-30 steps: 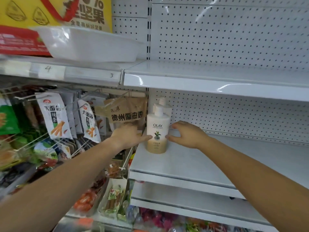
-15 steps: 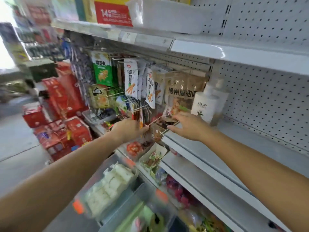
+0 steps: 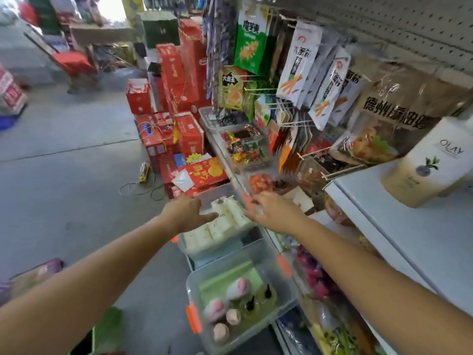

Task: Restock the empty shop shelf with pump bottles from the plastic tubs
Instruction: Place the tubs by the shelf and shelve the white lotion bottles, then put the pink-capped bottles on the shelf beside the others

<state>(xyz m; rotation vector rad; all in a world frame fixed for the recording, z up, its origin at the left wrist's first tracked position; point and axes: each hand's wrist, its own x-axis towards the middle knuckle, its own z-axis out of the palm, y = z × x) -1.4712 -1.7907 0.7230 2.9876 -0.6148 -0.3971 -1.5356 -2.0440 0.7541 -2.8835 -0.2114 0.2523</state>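
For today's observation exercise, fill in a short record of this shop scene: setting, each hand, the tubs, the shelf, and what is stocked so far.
setting: shop aisle, white shelf beside hanging snack packets
left hand: open, reaching over the far tub, holding nothing
right hand: open, over the same tub, holding nothing
far tub: clear plastic, holds white bottles lying down
near tub: clear plastic with orange clips, holds pink-topped and yellow bottles
stocked so far: one Olay bottle visible on the shelf, top cut off by the frame
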